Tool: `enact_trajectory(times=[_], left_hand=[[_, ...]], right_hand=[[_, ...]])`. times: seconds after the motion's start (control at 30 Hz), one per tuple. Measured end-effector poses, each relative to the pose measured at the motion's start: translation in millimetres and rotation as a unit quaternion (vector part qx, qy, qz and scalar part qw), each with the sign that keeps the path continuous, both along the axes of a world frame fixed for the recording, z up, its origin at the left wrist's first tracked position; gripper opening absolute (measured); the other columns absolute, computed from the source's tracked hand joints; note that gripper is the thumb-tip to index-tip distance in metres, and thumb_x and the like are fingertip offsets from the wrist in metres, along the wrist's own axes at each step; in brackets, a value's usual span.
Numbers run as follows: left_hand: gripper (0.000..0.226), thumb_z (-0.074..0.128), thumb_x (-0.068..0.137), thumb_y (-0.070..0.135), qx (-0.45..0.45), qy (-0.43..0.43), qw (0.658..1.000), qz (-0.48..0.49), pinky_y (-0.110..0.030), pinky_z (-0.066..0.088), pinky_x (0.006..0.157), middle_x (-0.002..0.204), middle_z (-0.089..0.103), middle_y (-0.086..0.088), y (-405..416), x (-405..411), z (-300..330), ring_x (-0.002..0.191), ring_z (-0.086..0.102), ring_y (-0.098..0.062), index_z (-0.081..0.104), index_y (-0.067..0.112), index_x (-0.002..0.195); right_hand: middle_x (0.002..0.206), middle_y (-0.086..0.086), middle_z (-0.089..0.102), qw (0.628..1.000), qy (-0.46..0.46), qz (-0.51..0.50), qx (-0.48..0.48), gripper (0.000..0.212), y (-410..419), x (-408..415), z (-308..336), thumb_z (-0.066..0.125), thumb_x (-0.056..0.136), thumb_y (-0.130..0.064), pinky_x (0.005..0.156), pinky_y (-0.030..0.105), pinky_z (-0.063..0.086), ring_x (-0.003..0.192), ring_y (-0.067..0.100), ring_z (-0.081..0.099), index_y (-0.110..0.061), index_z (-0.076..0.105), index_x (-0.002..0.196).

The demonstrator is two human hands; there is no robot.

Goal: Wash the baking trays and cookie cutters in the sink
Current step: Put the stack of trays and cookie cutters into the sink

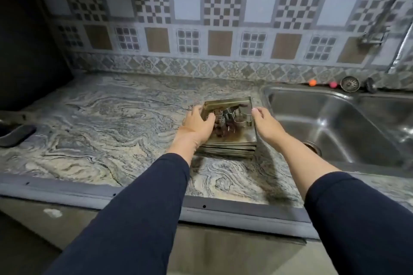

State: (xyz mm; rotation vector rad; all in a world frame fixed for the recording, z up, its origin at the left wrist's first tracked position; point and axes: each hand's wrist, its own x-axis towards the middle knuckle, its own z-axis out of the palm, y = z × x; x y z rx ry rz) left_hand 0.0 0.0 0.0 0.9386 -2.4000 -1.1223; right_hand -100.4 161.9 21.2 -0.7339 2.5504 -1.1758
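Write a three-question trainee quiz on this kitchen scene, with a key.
1. True or false: the stack of trays sits inside the sink.
2. What lies on the top tray?
A. cookie cutters
B. a sponge
C. a spoon
3. Which hand is nearer the sink?

Key:
1. False; it rests on the counter, left of the sink.
2. A, cookie cutters.
3. The right hand; the left hand is at the stack's other side.

Cookie cutters (225,121) lie in stacked trays (228,148), left of sink (335,123).
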Motion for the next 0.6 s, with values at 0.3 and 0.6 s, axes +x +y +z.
enact_trajectory(times=[0.3,0.6], left_hand=[[0.068,0.028,0.080,0.074,0.066,-0.079,0.993,-0.054,-0.047,0.026,0.114,0.153,0.033,0.004,-55,-34,-52,0.139,0.033,-0.023,0.015,0.052,0.143],[0.053,0.027,0.099,0.053,0.140,-0.038,0.988,-0.043,-0.049,0.004,0.117,0.157,0.021,0.007,-55,-48,-67,0.146,0.004,-0.024,0.018,0.039,0.149]], right_hand=[[0.159,-0.006,0.015,0.983,-0.141,-0.056,-0.104,0.059,-36,-39,-50,0.038,0.099,-0.044,0.115,0.039,0.015,0.145,0.018,0.018,-0.030,0.015,0.152],[0.159,-0.008,0.014,0.975,-0.194,-0.048,-0.100,0.069,-42,-44,-48,0.053,0.096,-0.035,0.115,0.044,0.016,0.145,0.020,0.018,-0.048,0.010,0.148]])
